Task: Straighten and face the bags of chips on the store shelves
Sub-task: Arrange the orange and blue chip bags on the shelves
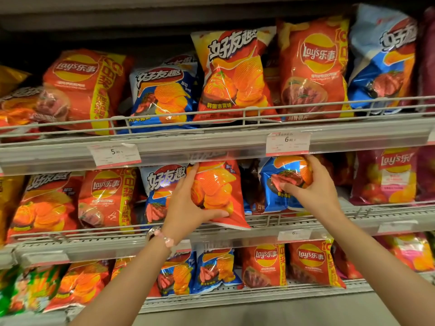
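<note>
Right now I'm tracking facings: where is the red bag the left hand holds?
The red bag is on the middle shelf, centre of the head view, gripped by the left hand, beside the blue bag.

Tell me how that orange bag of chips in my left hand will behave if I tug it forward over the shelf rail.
The orange bag looks puffed with air, so probably light and squashy. Its glossy film may slip under your left hand. Already tilted over the wire rail, it could tip out.

Glossy crinkled plastic chip bags (219,191), seemingly metal wire shelves (235,137)
</note>
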